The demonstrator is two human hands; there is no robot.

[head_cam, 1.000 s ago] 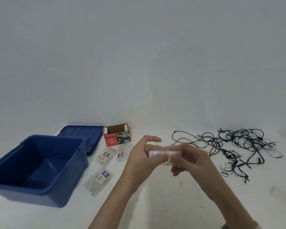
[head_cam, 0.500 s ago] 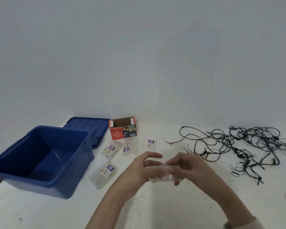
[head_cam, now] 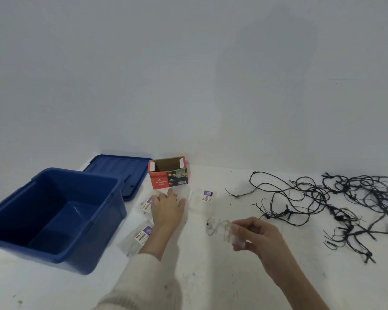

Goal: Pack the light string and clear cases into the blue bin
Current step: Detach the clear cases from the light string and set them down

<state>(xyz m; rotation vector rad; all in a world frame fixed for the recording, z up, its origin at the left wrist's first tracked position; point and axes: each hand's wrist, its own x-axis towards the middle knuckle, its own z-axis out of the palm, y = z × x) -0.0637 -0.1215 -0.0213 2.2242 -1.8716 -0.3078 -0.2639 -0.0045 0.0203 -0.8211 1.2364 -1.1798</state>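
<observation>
cardboard box (head_cam: 168, 175) — "LED Decorative Lights", seemingly

Blue bin (head_cam: 81, 240) and blue lid (head_cam: 119, 168) at left. Red-orange LED lights box (head_cam: 166, 181), plain brown inside. Black light string (head_cam: 336, 198) at right. Clear cases (head_cam: 205, 198), purple-white-red labels. White table (head_cam: 211, 276). Cream sleeve (head_cam: 143, 283).

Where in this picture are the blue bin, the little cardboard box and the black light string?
blue bin (head_cam: 109, 222): head view, on its right outer wall.
cardboard box (head_cam: 166, 181): head view, on its printed front face.
light string (head_cam: 288, 212): head view, on a dark knot in the tangle's left part.
</observation>
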